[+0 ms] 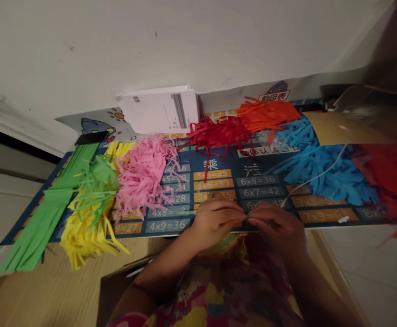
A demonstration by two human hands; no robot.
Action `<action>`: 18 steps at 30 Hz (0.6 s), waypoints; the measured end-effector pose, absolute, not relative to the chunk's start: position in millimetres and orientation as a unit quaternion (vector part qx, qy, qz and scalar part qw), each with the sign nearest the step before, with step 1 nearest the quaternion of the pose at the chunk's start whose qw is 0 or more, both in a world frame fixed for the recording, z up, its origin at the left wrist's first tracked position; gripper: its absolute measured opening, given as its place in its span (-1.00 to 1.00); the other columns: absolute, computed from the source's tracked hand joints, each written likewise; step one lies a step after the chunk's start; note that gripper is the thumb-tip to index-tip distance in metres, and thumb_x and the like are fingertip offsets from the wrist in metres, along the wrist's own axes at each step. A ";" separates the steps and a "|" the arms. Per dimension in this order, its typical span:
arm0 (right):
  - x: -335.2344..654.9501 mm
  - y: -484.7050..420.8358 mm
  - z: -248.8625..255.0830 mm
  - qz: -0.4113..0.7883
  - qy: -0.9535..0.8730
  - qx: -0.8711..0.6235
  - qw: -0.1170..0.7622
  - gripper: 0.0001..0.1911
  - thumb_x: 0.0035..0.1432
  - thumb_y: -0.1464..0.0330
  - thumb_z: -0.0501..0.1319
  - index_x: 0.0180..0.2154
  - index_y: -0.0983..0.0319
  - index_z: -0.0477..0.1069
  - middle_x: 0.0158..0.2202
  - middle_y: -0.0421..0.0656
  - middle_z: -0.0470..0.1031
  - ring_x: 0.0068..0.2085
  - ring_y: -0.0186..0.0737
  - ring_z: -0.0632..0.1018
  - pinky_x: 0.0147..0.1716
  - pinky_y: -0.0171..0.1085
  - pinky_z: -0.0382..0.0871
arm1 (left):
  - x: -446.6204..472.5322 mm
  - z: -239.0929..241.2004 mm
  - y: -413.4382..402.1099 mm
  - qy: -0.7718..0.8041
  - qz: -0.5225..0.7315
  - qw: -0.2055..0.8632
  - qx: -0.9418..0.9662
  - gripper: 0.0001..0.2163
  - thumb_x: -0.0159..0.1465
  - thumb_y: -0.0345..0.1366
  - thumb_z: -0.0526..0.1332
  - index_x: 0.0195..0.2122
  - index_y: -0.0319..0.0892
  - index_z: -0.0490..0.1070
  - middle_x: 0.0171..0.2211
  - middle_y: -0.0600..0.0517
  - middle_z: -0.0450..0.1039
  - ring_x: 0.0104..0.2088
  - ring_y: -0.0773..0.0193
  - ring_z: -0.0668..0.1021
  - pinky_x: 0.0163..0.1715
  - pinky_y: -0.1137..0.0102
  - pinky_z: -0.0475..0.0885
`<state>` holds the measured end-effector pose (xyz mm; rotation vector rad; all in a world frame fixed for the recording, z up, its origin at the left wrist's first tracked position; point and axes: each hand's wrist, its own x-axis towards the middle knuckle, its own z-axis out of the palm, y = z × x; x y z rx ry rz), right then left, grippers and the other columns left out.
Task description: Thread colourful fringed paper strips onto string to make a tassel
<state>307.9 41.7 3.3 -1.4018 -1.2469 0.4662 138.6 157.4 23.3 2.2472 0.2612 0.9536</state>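
At the front edge of the table, my left hand [218, 221] and my right hand [279, 227] meet fingertip to fingertip, both closed in a pinch. A thin green paper strip [186, 212] pokes out to the left behind my left hand, and a bit of green shows between the fingertips. Most of what they grip is hidden by the fingers. A white string [316, 180] runs from behind my right hand up to the right. Nearest on the right is blue fringed paper [334, 181]; farther left, a pink fringed paper bunch [144, 175].
Red [223, 131] and orange [268, 113] fringed paper lie along the back. Yellow [85, 227] and green [45, 222] fringes overhang the left front edge. A white paper stack [160, 111] leans on the wall. A tan card [344, 128] lies over blue fringe.
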 end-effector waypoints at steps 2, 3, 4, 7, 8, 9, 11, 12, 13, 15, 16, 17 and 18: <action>309.4 42.7 4.4 0.198 -0.528 -0.599 0.569 -0.89 0.12 0.34 0.38 -0.34 -0.05 0.61 -0.37 -0.25 0.62 -0.33 -0.12 0.60 -0.29 -0.14 0.48 | 138.6 21.9 158.0 0.094 0.372 0.328 0.863 -0.82 0.39 -0.29 0.19 -0.23 -0.11 0.61 -0.24 -0.03 0.66 -0.16 0.26 0.67 -0.08 0.37 0.57; 310.5 43.4 4.8 0.197 -0.527 -0.601 0.568 -0.90 0.13 0.33 0.38 -0.35 -0.04 0.61 -0.38 -0.25 0.62 -0.33 -0.12 0.60 -0.29 -0.14 0.48 | 139.0 21.6 158.7 0.091 0.376 0.322 0.864 -0.83 0.39 -0.31 0.19 -0.22 -0.11 0.61 -0.23 -0.03 0.66 -0.16 0.26 0.67 -0.10 0.38 0.57; 311.6 44.1 5.2 0.195 -0.529 -0.602 0.565 -0.92 0.13 0.33 0.38 -0.36 -0.03 0.60 -0.38 -0.25 0.62 -0.33 -0.13 0.60 -0.29 -0.15 0.47 | 139.8 21.4 159.6 0.089 0.380 0.317 0.865 -0.84 0.38 -0.33 0.21 -0.22 -0.11 0.61 -0.24 -0.03 0.66 -0.17 0.26 0.67 -0.12 0.39 0.58; 311.1 45.3 6.9 0.186 -0.536 -0.612 0.551 -0.95 0.16 0.29 0.37 -0.38 0.04 0.59 -0.39 -0.22 0.62 -0.33 -0.14 0.61 -0.29 -0.16 0.47 | 144.7 21.9 162.6 0.086 0.378 0.317 0.865 -0.89 0.34 -0.36 0.25 -0.22 -0.10 0.60 -0.25 -0.01 0.66 -0.21 0.27 0.67 -0.17 0.41 0.56; 309.4 45.1 7.7 0.185 -0.539 -0.615 0.545 -0.93 0.17 0.27 0.36 -0.38 0.04 0.59 -0.39 -0.22 0.62 -0.33 -0.14 0.61 -0.29 -0.15 0.48 | 146.9 22.3 163.2 0.089 0.372 0.321 0.866 -0.92 0.32 -0.36 0.27 -0.23 -0.11 0.59 -0.26 0.00 0.66 -0.23 0.27 0.67 -0.19 0.41 0.55; 307.5 44.7 8.6 0.184 -0.544 -0.615 0.540 -0.92 0.18 0.25 0.35 -0.39 0.03 0.58 -0.40 -0.23 0.62 -0.34 -0.13 0.61 -0.30 -0.14 0.48 | 149.0 22.7 163.3 0.095 0.362 0.328 0.868 -0.94 0.31 -0.34 0.29 -0.25 -0.12 0.57 -0.28 0.00 0.65 -0.25 0.27 0.66 -0.21 0.41 0.54; 307.9 44.8 11.5 0.192 -0.568 -0.605 0.524 -0.88 0.23 0.23 0.30 -0.38 -0.02 0.57 -0.40 -0.26 0.62 -0.35 -0.13 0.61 -0.32 -0.13 0.49 | 152.2 23.4 162.8 0.116 0.331 0.340 0.873 -0.95 0.30 -0.32 0.31 -0.30 -0.14 0.53 -0.34 0.01 0.62 -0.30 0.26 0.64 -0.26 0.40 0.52; 313.4 46.2 13.9 0.193 -0.588 -0.596 0.512 -0.88 0.24 0.22 0.29 -0.37 -0.03 0.57 -0.39 -0.27 0.63 -0.34 -0.13 0.62 -0.31 -0.13 0.50 | 153.1 23.7 162.3 0.128 0.315 0.343 0.875 -0.93 0.30 -0.31 0.30 -0.33 -0.15 0.51 -0.37 0.02 0.60 -0.33 0.26 0.62 -0.30 0.40 0.50; 324.5 49.3 17.1 0.184 -0.606 -0.594 0.497 -0.90 0.23 0.20 0.29 -0.35 -0.03 0.57 -0.38 -0.28 0.63 -0.32 -0.13 0.62 -0.29 -0.15 0.51 | 153.4 24.0 161.8 0.139 0.301 0.346 0.878 -0.91 0.31 -0.31 0.29 -0.36 -0.16 0.49 -0.39 0.02 0.58 -0.35 0.26 0.61 -0.32 0.40 0.49; 366.4 62.1 27.2 0.132 -0.618 -0.613 0.473 -0.86 0.18 0.14 0.32 -0.31 0.03 0.58 -0.33 -0.25 0.64 -0.28 -0.13 0.63 -0.25 -0.17 0.51 | 152.3 24.6 161.7 0.155 0.280 0.354 0.879 -0.88 0.30 -0.32 0.28 -0.39 -0.17 0.48 -0.41 0.02 0.56 -0.37 0.25 0.59 -0.35 0.41 0.47; 396.5 71.7 34.0 0.077 -0.596 -0.655 0.459 -0.77 0.16 0.08 0.33 -0.32 0.07 0.59 -0.34 -0.23 0.64 -0.29 -0.15 0.62 -0.26 -0.20 0.49 | 151.1 24.9 162.0 0.155 0.277 0.362 0.876 -0.88 0.30 -0.32 0.29 -0.39 -0.17 0.48 -0.42 0.02 0.55 -0.37 0.25 0.59 -0.35 0.42 0.47; 430.7 82.9 41.9 0.039 -0.562 -0.688 0.457 -0.73 0.19 0.09 0.29 -0.33 0.13 0.59 -0.33 -0.18 0.63 -0.30 -0.16 0.61 -0.27 -0.21 0.47 | 149.7 25.1 162.5 0.151 0.275 0.375 0.872 -0.88 0.29 -0.31 0.30 -0.39 -0.17 0.49 -0.42 0.02 0.55 -0.37 0.26 0.60 -0.36 0.43 0.47; 466.2 94.9 50.4 0.000 -0.520 -0.726 0.450 -0.71 0.25 0.14 0.24 -0.32 0.20 0.59 -0.31 -0.11 0.63 -0.30 -0.18 0.59 -0.27 -0.22 0.43 | 148.3 25.1 163.1 0.144 0.275 0.391 0.866 -0.88 0.29 -0.30 0.31 -0.40 -0.17 0.50 -0.43 0.03 0.55 -0.38 0.28 0.60 -0.37 0.45 0.47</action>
